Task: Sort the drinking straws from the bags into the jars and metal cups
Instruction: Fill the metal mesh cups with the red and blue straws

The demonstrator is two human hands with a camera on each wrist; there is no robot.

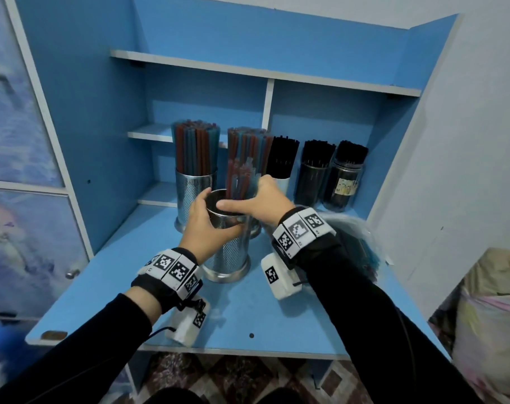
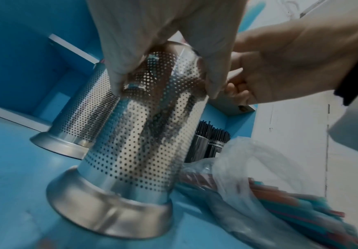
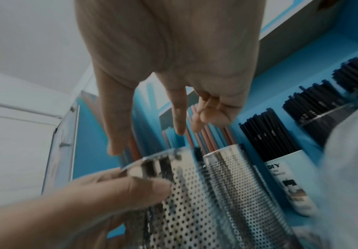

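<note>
In the head view, a perforated metal cup [image 1: 229, 249] is seen standing on the blue bench [image 1: 248, 310], its upper wall gripped by the left hand [image 1: 207, 225] with the fingers curled round it. A bunch of red and blue straws [image 1: 240, 179] is held by the right hand [image 1: 265, 199] over the cup's mouth, their lower ends reaching into it; the thumb is stretched across the rim. Behind, a second perforated cup [image 1: 194, 193] filled with red and blue straws is seen, and to the right a white container [image 1: 283, 182] and two jars [image 1: 345, 185] packed with black straws. A plastic bag [image 1: 355, 243] is partly hidden behind the right forearm. In the left wrist view, the gripped cup [image 2: 131, 151] is shown close, the left hand's fingers [image 2: 118, 70] wrapped round its top; the bag [image 2: 259, 176], lying just beside the cup's base, is seen to contain red and blue straws, and the right hand [image 2: 280, 59] appears above it. In the right wrist view, the right hand's fingers [image 3: 179, 118] are shown loosely curled round the straws [image 3: 203, 134] above the cup rim [image 3: 173, 155], though the exact grip is blurred.
</note>
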